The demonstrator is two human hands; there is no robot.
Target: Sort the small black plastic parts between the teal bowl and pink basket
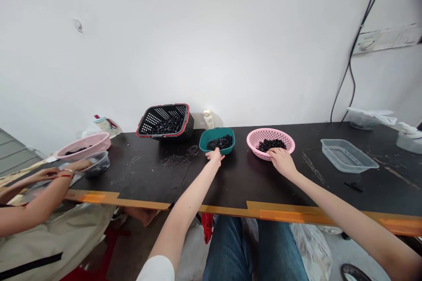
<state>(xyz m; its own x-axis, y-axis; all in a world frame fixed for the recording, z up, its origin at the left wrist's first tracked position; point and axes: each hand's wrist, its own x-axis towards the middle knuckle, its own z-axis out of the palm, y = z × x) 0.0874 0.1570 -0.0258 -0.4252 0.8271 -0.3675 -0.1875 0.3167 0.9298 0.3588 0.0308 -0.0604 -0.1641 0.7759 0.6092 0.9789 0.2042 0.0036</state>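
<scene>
My left hand (215, 154) is at the near rim of a teal basin (202, 143), its fingers apart. Small black pieces (220, 142) lie heaped in this basin; their kind is too small to make out. My right hand (282, 160) reaches over the near rim of a pink perforated basket (254, 139). Its fingers stretch toward more small black pieces (271, 144) inside, and the fingertips are partly hidden. I see nothing held in either hand.
A black red-rimmed basket (188, 126) with black pieces stands left, beside a white bottle (209, 119). At right are a clear plastic tray (349, 156) and a small black item (354, 186). Another person's hands (77, 166) work at far left near a clear bowl (100, 164).
</scene>
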